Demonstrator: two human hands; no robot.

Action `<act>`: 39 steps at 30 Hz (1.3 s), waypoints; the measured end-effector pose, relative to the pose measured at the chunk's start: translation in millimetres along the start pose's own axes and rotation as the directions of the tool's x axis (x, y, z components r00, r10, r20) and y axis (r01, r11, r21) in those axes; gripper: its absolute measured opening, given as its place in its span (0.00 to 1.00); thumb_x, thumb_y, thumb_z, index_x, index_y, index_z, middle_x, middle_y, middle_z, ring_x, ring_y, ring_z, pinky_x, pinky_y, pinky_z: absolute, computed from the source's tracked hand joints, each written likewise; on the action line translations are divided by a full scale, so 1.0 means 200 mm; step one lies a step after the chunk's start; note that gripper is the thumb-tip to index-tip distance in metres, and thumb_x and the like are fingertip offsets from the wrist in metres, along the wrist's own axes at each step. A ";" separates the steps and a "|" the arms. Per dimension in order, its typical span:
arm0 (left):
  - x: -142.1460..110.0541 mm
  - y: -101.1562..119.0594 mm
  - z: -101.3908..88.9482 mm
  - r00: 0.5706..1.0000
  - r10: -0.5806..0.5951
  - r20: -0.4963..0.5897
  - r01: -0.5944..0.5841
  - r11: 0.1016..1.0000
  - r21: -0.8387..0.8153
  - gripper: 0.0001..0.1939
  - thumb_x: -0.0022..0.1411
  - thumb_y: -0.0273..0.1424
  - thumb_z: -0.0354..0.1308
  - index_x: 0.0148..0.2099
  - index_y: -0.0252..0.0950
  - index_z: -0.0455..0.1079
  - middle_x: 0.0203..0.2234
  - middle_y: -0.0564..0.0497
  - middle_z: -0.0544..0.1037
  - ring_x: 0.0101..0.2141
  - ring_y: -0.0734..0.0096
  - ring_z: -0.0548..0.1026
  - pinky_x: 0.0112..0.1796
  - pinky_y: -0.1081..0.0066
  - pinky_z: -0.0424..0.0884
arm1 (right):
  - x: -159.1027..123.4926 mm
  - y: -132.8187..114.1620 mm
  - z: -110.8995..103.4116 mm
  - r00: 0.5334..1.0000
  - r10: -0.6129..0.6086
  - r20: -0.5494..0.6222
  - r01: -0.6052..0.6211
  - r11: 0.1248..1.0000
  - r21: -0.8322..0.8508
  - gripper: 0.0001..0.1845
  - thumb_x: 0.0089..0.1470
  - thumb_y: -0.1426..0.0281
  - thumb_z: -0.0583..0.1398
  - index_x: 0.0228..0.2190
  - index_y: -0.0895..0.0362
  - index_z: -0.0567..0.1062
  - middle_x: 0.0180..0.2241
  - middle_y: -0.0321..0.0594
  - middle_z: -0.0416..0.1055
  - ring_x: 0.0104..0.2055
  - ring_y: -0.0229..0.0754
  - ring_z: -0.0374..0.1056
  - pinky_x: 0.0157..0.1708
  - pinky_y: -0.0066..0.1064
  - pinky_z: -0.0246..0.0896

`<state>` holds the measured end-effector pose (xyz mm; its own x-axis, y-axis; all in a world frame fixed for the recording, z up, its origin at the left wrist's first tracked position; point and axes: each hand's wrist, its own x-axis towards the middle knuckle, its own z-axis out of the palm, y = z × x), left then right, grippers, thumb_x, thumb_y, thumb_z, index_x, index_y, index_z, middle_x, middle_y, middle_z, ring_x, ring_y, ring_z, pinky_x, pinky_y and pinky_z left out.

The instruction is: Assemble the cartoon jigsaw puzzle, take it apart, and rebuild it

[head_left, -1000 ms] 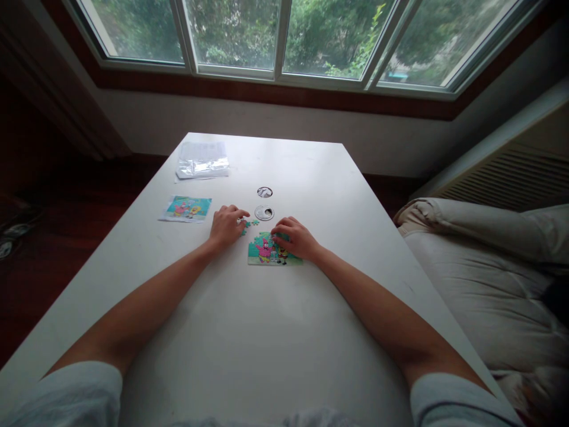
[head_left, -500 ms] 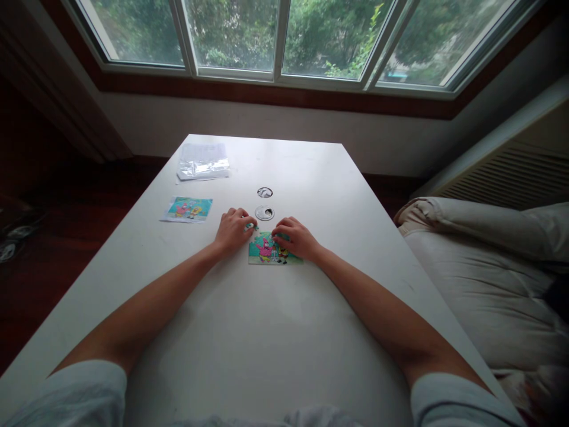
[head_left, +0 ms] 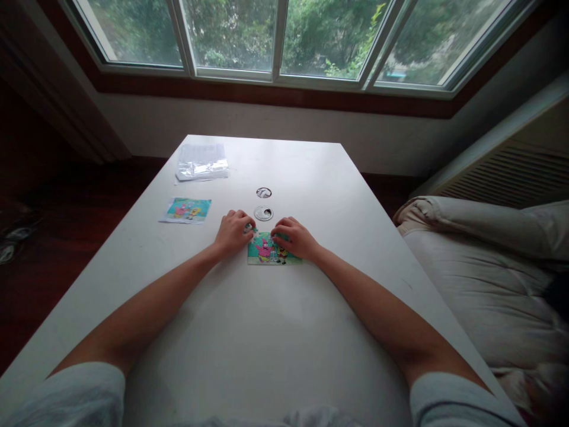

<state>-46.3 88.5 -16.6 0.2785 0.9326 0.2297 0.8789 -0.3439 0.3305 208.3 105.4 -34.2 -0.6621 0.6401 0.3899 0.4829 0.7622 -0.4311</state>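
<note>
A small jigsaw puzzle (head_left: 264, 251) with a pink starfish and a yellow sponge figure lies flat on the white table, its top edge uneven. At its upper left corner my left hand (head_left: 234, 230) is closed, a small teal puzzle piece (head_left: 252, 229) between thumb and fingers. My right hand (head_left: 297, 238) rests over the puzzle's upper right part with fingers curled and pinched together at its top edge. Whatever those fingertips hold is too small to make out, and the hand hides that corner.
A printed picture sheet (head_left: 189, 210) with the same figures lies to the left. Behind it is a clear plastic bag (head_left: 202, 163) with paper. Two round inset discs (head_left: 264, 213) sit in the tabletop (head_left: 267, 332) beyond my hands. A cushioned seat (head_left: 475, 267) stands on the right.
Both hands stay at the puzzle's top edge with barely any shift. My left fingers have changed position very slightly around the piece.
</note>
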 end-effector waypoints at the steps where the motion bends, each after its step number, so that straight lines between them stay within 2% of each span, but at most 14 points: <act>1: 0.00 0.00 0.00 1.000 0.000 -0.004 0.000 1.000 -0.002 0.09 0.59 0.31 0.61 0.43 0.44 0.78 0.44 0.47 0.77 0.49 0.52 0.68 0.48 0.56 0.65 | 0.00 0.00 0.00 1.000 -0.001 0.000 0.001 1.000 0.001 0.08 0.63 0.65 0.61 0.41 0.51 0.80 0.43 0.44 0.73 0.46 0.48 0.65 0.49 0.41 0.65; 4: 0.00 0.00 0.00 1.000 0.011 -0.028 -0.011 1.000 -0.008 0.09 0.59 0.30 0.61 0.42 0.43 0.77 0.44 0.48 0.78 0.49 0.53 0.69 0.48 0.56 0.65 | 0.00 0.00 0.00 1.000 -0.001 -0.004 0.001 1.000 0.003 0.07 0.63 0.65 0.61 0.41 0.51 0.80 0.43 0.44 0.73 0.47 0.48 0.65 0.49 0.41 0.65; 8: 0.00 0.01 -0.01 1.000 0.021 -0.022 -0.022 0.997 -0.068 0.07 0.60 0.29 0.59 0.41 0.43 0.76 0.38 0.52 0.81 0.45 0.57 0.73 0.48 0.57 0.64 | 0.00 0.00 0.00 1.000 0.007 -0.003 -0.007 1.000 0.007 0.07 0.63 0.65 0.61 0.41 0.51 0.80 0.43 0.44 0.73 0.47 0.48 0.65 0.48 0.41 0.65; 12: 0.00 0.01 -0.01 0.999 -0.029 -0.021 0.025 0.986 -0.163 0.07 0.63 0.32 0.58 0.41 0.44 0.78 0.36 0.55 0.83 0.40 0.62 0.76 0.48 0.61 0.65 | 0.00 0.01 0.00 1.000 0.006 0.003 -0.006 1.000 0.013 0.08 0.63 0.64 0.61 0.41 0.51 0.80 0.43 0.44 0.73 0.46 0.48 0.65 0.48 0.42 0.65; 17: 0.01 0.03 -0.02 0.996 -0.085 0.042 0.093 0.960 -0.265 0.09 0.62 0.34 0.59 0.41 0.43 0.79 0.36 0.55 0.84 0.36 0.67 0.78 0.42 0.67 0.68 | -0.01 0.01 0.00 1.000 0.005 0.001 -0.005 1.000 0.016 0.08 0.63 0.65 0.61 0.41 0.51 0.80 0.43 0.44 0.73 0.46 0.48 0.65 0.48 0.42 0.65; 27: 0.00 0.04 -0.02 0.994 -0.064 0.084 0.079 0.978 -0.191 0.09 0.59 0.33 0.59 0.39 0.43 0.80 0.32 0.55 0.83 0.35 0.67 0.77 0.43 0.66 0.67 | -0.01 0.01 -0.01 1.000 0.012 0.003 -0.012 1.000 0.015 0.08 0.63 0.65 0.61 0.41 0.51 0.80 0.43 0.43 0.73 0.46 0.48 0.65 0.49 0.41 0.65; 39: -0.02 0.05 -0.01 0.999 0.004 0.039 0.000 0.996 -0.093 0.07 0.61 0.32 0.58 0.38 0.44 0.78 0.32 0.55 0.82 0.38 0.63 0.75 0.45 0.60 0.60 | -0.01 0.02 0.00 1.000 0.012 0.002 -0.012 1.000 0.014 0.07 0.62 0.66 0.62 0.41 0.51 0.80 0.43 0.43 0.73 0.46 0.48 0.65 0.49 0.41 0.64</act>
<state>-39.7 82.4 -12.7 0.2967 0.9349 0.1949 0.8390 -0.3527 0.4144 210.0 107.0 -36.5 -0.6577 0.6486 0.3831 0.4827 0.7533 -0.4467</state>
